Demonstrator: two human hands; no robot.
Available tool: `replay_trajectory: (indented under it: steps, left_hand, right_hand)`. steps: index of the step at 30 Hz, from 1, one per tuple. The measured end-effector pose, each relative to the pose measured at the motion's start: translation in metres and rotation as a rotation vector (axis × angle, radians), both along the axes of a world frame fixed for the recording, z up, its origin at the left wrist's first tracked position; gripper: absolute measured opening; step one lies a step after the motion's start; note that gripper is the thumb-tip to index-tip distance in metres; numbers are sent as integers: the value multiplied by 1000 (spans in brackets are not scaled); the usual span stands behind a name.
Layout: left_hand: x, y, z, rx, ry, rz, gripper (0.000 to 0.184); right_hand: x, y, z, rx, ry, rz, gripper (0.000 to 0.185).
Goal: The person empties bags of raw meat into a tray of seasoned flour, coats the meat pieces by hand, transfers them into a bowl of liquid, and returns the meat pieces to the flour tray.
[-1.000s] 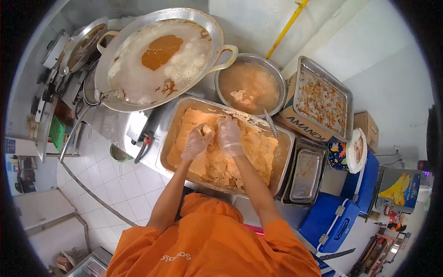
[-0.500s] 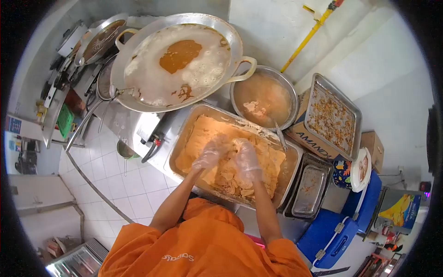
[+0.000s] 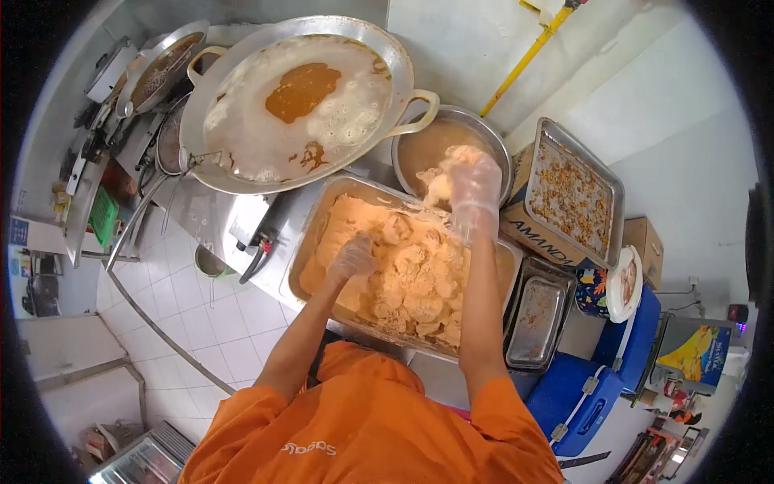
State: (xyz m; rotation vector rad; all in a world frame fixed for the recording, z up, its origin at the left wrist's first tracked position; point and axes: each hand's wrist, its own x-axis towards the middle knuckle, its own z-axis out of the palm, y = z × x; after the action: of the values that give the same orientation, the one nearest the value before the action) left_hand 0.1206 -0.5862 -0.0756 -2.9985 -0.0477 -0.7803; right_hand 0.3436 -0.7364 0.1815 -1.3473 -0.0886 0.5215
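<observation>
Head | tray (image 3: 506, 267): long axis down-right | right hand (image 3: 476, 189) grips clump (image 3: 439, 186)

Left arm (image 3: 295, 343): one, is slanting from the near side toward far and right. Left hand (image 3: 352, 260): one, clear-gloved, is sitting nearer and to the left, fingers curling loosely. Right arm (image 3: 481, 323): one, is extending almost straight toward the far side. Right hand (image 3: 474, 192): one, clear-gloved, is gripping, fingers partly hidden. Sleeves (image 3: 509, 415): two, orange, are covering the upper arms. Hands: are standing well apart.
</observation>
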Motion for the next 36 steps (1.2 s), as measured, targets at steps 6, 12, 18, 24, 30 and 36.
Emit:
replay_trajectory:
  steps: [6,12,18,24,30,36]
  left_hand:
    - [-13,-2,114,-904,489,276,32]
    - [-20,2,103,-962,595,498,20]
    - [-29,8,74,-710,200,-102,16]
    - [-57,26,87,-918,478,184,22]
    - [-23,5,194,-1188,371,434,60]
    - [6,-20,216,-1615,70,204,77]
  right_hand:
    - [70,33,-91,-279,-380,-330,16]
    - [-26,20,-47,-449,-559,-261,16]
    - [-101,40,-166,-466,-672,235,9]
    - [-71,58,-187,-874,-1217,892,18]
    - [-94,21,-150,-134,-660,590,36]
    - [-88,-25,-68,-287,-145,641,50]
